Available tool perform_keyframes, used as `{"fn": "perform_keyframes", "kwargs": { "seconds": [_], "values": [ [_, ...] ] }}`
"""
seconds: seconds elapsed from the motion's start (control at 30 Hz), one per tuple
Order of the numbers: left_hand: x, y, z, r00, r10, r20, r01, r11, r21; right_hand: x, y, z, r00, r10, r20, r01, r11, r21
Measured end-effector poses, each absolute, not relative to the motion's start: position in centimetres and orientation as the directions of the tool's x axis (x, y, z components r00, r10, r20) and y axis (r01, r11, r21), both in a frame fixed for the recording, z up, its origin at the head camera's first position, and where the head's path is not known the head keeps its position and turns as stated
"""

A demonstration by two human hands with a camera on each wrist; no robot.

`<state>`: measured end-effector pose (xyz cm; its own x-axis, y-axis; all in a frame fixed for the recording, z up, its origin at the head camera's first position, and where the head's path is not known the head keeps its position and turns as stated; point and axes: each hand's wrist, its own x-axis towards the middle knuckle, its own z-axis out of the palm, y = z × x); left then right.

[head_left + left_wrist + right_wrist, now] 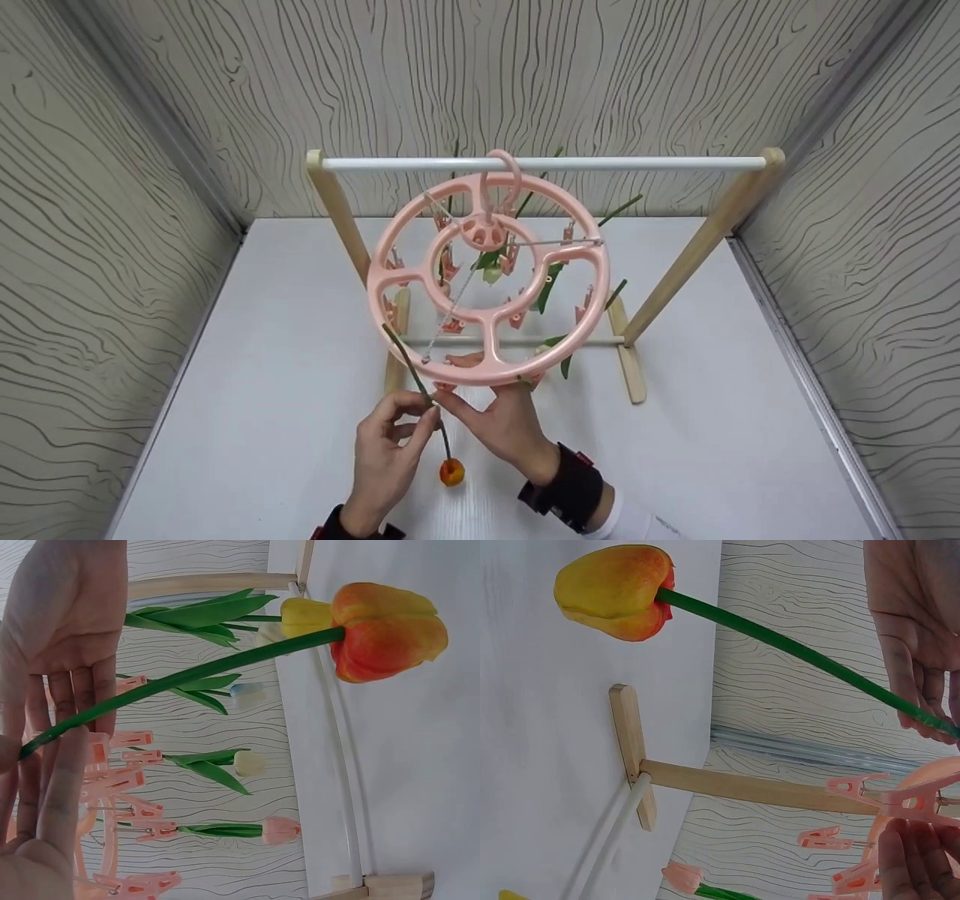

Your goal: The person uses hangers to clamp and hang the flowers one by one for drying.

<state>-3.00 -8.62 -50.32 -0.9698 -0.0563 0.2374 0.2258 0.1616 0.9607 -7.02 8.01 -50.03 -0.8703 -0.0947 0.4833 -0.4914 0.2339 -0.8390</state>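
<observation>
My left hand [390, 446] pinches the green stem of an orange-yellow tulip [451, 472] between thumb and fingers. The bloom hangs downward and the bare stem end rises beside the rim of a round pink clip hanger [491, 367]. At the hanger's front edge, my right hand [510, 427] grips a pink clothespin [922, 799], its fingers behind the rim and its thumb in front. The right wrist view shows the clothespin by the fingertips of my right hand; whether its jaws are apart is unclear. The tulip's stem passes close to both hands.
The hanger hooks over a white rod [637, 163] on a wooden stand [679, 262]. Other clips hold tulips head down, including a pink tulip [281, 830] and a white tulip [250, 763]. A lower crossbar [585, 341] joins the stand's feet on the white table [247, 450]. Patterned panels surround it.
</observation>
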Motion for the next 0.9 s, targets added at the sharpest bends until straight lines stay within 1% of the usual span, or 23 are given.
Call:
{"fn": "perform_keyframes", "kwargs": {
  "seconds": [0.17, 0.43, 0.73, 0.9],
  "values": [
    [-2.94, -8.73, -50.36, -0.966, -0.062, 0.250, 0.238, 0.157, 0.958, -7.07, 7.99, -49.97, -0.861, -0.097, 0.499, -0.507, 0.246, -0.826],
    [-2.84, -8.97, -50.40, -0.960, -0.050, 0.276, 0.266, 0.152, 0.952, -7.35, 7.87, -50.09, -0.846, -0.098, 0.524, -0.532, 0.208, -0.821],
    [-2.82, -9.13, -50.28, -0.959, -0.050, 0.280, 0.271, 0.142, 0.952, -6.84, 8.20, -49.81, -0.881, -0.114, 0.459, -0.472, 0.160, -0.867],
    [-2.90, -9.19, -50.07, -0.948, -0.048, 0.314, 0.305, 0.143, 0.942, -6.44, 8.57, -49.94, -0.872, -0.087, 0.481, -0.489, 0.163, -0.857]
  ]
}}
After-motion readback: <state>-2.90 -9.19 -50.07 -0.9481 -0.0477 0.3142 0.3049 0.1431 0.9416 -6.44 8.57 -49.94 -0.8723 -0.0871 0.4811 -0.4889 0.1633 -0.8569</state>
